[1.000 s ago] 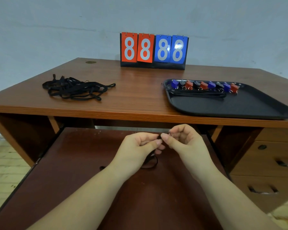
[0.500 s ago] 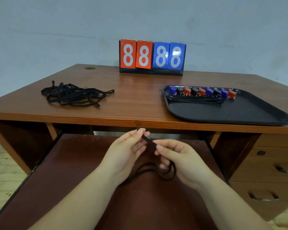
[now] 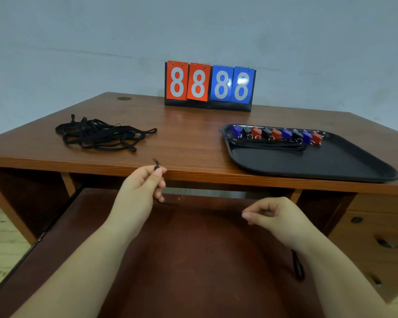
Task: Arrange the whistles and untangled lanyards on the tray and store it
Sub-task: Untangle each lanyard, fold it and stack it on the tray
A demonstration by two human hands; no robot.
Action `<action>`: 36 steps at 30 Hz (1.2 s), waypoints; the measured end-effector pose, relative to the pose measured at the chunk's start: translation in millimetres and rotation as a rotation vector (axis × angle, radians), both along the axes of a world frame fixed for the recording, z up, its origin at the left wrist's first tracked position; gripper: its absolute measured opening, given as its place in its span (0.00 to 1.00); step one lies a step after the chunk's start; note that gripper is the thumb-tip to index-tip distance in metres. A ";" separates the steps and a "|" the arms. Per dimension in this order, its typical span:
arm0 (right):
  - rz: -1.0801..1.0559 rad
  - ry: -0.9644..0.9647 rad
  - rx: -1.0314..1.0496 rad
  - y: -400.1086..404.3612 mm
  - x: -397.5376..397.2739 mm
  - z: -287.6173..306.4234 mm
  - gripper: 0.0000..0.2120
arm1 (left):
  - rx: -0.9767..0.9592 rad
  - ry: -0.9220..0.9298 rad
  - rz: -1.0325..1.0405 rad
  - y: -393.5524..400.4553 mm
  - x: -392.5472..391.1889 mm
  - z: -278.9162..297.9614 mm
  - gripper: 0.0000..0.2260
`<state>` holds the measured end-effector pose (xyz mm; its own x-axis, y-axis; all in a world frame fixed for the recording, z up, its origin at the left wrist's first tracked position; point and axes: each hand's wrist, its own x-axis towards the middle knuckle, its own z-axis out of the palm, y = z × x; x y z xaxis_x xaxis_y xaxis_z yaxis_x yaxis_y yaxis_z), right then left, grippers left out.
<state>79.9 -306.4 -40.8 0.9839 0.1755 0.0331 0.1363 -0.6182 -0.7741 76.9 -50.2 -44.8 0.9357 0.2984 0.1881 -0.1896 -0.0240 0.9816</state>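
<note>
1. Two hands are raised over the pull-out shelf point(image 3: 193, 260) below the desk's point(image 3: 189, 145) front edge.
2. Left hand point(image 3: 140, 187) — pinches one end of a black lanyard point(image 3: 156, 165) between thumb and forefinger, at the desk's front edge.
3. Right hand point(image 3: 274, 218) — fingers curled, thumb and forefinger pinched together; a black loop point(image 3: 298, 267) hangs below its wrist.
4. Tangled lanyards point(image 3: 101, 135) lie near the desk's left edge.
5. Tray point(image 3: 319, 164) sits at the desk's right front corner; whistles point(image 3: 277, 133) line its far edge, with straightened lanyards point(image 3: 269, 146) just beside them.
6. Scoreboard point(image 3: 209, 86) stands at the desk's back edge.
</note>
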 end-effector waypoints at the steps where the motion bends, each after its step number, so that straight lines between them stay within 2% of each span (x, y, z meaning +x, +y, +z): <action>1: -0.024 -0.021 0.005 0.7 -0.5 -0.2 0.04 | 0.120 -0.014 -0.014 -2.2 -2.7 -0.3 0.08; 7: 0.020 -0.165 -0.034 26.8 -12.3 1.0 0.05 | 0.471 -0.054 -0.115 -31.9 -20.4 -9.2 0.03; 12: 0.064 -0.300 0.039 44.5 -24.0 2.4 0.07 | 0.561 -0.051 -0.219 -44.7 -26.4 -12.7 0.04; 17: 0.045 -0.344 0.069 48.9 -26.8 0.2 0.08 | 0.424 -0.014 -0.268 -49.8 -27.2 -10.9 0.05; 19: 0.036 -0.319 0.062 48.8 -25.6 -1.4 0.06 | 0.307 0.006 -0.256 -49.8 -25.0 -11.1 0.04; 21: 0.044 -0.274 0.067 46.1 -23.8 -1.4 0.05 | 0.270 0.016 -0.228 -46.7 -22.1 -11.4 0.04; 26: 0.041 -0.138 0.063 26.3 -13.7 2.4 0.07 | 0.372 0.012 -0.083 -23.5 -14.6 -9.4 0.04; 29: -0.017 -0.127 0.069 11.0 -7.8 4.3 0.06 | 0.465 0.024 -0.017 -9.1 -9.9 -9.8 0.05; 36: -0.088 -0.118 0.323 -0.2 -2.3 3.8 0.03 | 0.541 0.047 -0.011 -4.9 -8.4 -11.7 0.06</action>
<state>77.7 -306.6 -37.0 0.9809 0.0521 0.1874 0.1935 -0.3576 -0.9136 68.5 -55.1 -56.6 0.9494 0.1606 0.2699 -0.1488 -0.5268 0.8368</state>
